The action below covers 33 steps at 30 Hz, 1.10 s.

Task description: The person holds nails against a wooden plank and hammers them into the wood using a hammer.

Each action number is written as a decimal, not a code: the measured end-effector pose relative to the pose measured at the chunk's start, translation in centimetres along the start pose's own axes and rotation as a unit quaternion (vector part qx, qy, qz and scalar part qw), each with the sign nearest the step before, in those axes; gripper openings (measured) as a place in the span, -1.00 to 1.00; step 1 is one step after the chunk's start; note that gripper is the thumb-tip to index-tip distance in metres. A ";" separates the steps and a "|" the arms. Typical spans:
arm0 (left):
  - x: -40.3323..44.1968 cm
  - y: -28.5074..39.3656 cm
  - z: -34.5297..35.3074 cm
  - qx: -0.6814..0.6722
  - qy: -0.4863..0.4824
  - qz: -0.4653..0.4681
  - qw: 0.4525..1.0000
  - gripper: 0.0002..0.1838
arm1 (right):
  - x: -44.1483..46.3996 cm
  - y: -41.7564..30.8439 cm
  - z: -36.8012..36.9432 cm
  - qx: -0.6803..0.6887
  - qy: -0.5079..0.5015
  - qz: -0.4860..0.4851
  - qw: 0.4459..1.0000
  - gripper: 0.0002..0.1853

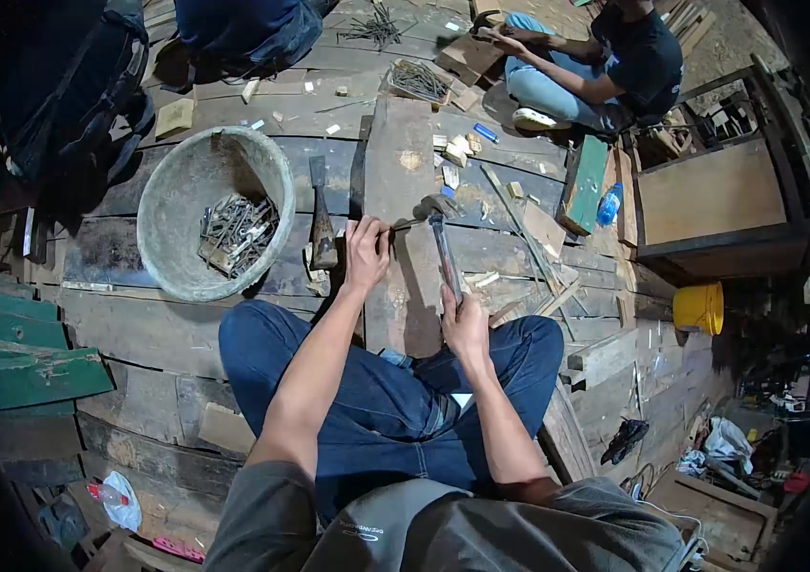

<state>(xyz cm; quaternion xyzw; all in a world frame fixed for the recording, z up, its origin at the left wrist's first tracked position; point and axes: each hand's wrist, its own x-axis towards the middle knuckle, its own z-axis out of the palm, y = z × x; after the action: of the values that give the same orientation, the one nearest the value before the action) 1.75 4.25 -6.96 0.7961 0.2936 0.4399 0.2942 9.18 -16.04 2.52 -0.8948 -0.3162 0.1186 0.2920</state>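
My right hand (465, 327) is closed around the handle of a claw hammer (445, 250). The hammer's head lies over a long wooden plank (388, 310) in front of my crossed legs. To its left, my left hand (367, 254) pinches a thin dark nail (407, 225), with its end close to the hammer head. The part inside my fingers is hidden. A chisel (323, 224) with a wooden handle lies just left of that hand. Further left stands a grey-green bucket (159, 238) holding a heap of metal scraps (238, 232).
A person (638, 57) sits at the upper right; another's legs (243, 33) show at the top. A tray of nails (417, 82) lies beyond the plank. Wood offcuts (457, 150) and strips (524, 229) litter the right side, near a wooden cabinet (715, 195) and yellow bucket (697, 308).
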 end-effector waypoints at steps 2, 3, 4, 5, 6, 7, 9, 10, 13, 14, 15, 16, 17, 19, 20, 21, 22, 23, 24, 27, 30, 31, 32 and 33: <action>0.0 0.1 0.0 0.003 -0.002 0.001 1.000 -0.90 | 0.5 -0.3 -0.2 -0.027 -0.029 0.028 0.999 -0.50; 0.0 0.1 0.0 0.003 -0.001 0.003 1.000 -0.89 | 0.7 -0.7 -0.4 -0.033 -0.035 0.030 0.998 -0.48; 0.1 0.0 0.0 0.005 0.001 0.004 1.000 -0.87 | 0.9 -1.2 -0.7 -0.038 -0.041 0.031 0.998 -0.47; -0.1 -0.2 -0.1 0.013 -0.011 0.005 1.000 -0.83 | 0.9 -1.6 -1.0 -0.038 -0.035 0.029 0.998 -0.47; -0.1 -0.1 -0.3 0.023 -0.012 0.006 1.000 -0.80 | 0.8 -1.9 -1.1 -0.024 -0.019 0.005 1.000 -0.46; -0.1 0.0 -0.2 0.015 -0.009 -0.001 1.000 -0.81 | 0.5 -2.2 -1.3 -0.009 -0.021 0.010 1.000 -0.45; -0.1 0.1 -0.3 0.003 -0.004 -0.006 1.000 -0.84 | 0.0 -2.2 -0.9 -0.008 -0.022 0.020 1.000 -0.44; -0.1 0.0 -0.2 0.000 -0.001 -0.004 1.000 -0.85 | 0.0 -1.6 -0.2 -0.022 -0.022 0.025 0.999 -0.44; -0.1 0.1 0.2 -0.004 0.012 0.005 1.000 -0.91 | -0.1 -0.9 0.2 -0.029 -0.050 0.030 0.998 -0.45; -0.1 0.0 0.1 -0.005 0.003 0.007 1.000 -0.91 | -0.2 -0.8 0.3 -0.020 -0.060 0.045 0.997 -0.46; 0.1 0.0 0.1 0.002 0.003 0.009 1.000 -0.92 | -0.3 -0.6 0.5 -0.012 -0.030 0.013 0.999 -0.48; 0.1 0.0 0.0 0.009 0.002 0.010 1.000 -0.92 | -0.6 -0.3 0.6 -0.004 -0.003 -0.018 1.000 -0.49; -0.1 -0.1 0.0 0.016 -0.002 0.008 1.000 -0.92 | -0.9 0.1 0.7 0.004 0.024 -0.046 0.999 -0.50; 0.0 0.0 0.0 0.006 0.001 0.003 1.000 -0.92 | -1.0 -2.5 -1.6 0.015 -0.029 0.040 0.999 -0.53; 0.0 0.2 0.0 -0.001 0.001 0.002 1.000 -0.93 | -0.9 -2.7 -2.1 0.024 -0.011 0.024 0.999 -0.52; 0.1 0.4 0.0 -0.006 0.010 0.010 1.000 -0.95 | -0.6 -3.1 -2.8 -0.004 -0.027 0.044 0.999 -0.51; 0.1 0.6 -0.1 0.002 0.005 0.010 1.000 -0.94 | -0.6 -2.7 -2.9 -0.006 -0.017 0.043 0.999 -0.48; 0.1 0.8 -0.2 0.010 0.002 0.009 1.000 -0.94 | -0.6 -2.3 -2.9 -0.008 -0.006 0.040 0.999 -0.45; 0.1 0.8 -0.2 0.019 -0.001 0.008 1.000 -0.93 | -0.5 -2.2 -3.0 -0.011 0.004 0.036 0.999 -0.42; -0.3 0.5 -0.1 0.028 -0.020 0.009 0.999 -0.90 | -1.3 -1.1 -3.7 -0.022 -0.028 0.043 0.998 -0.42; -0.4 0.6 -0.2 0.038 -0.014 0.025 0.999 -0.90 | -2.8 1.6 -2.9 0.000 -0.030 0.000 1.000 -0.41; -0.4 0.5 -0.2 0.040 -0.019 0.025 0.999 -0.91 | -3.2 1.9 -2.7 -0.020 -0.059 0.042 0.997 -0.40; -0.4 0.6 -0.3 0.042 -0.022 0.024 0.999 -0.92 | -3.5 2.3 -2.3 -0.040 -0.088 0.084 0.992 -0.40; -0.4 1.0 -0.5 0.038 -0.028 0.024 0.999 -0.93 | -3.8 2.5 -2.0 -0.027 -0.064 0.043 0.997 -0.37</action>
<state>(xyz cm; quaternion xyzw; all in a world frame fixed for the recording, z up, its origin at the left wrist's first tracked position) 1.31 3.45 -6.23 0.8254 0.2828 0.4128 0.2614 8.25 -20.94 2.70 -0.9059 -0.2984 0.1792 0.2413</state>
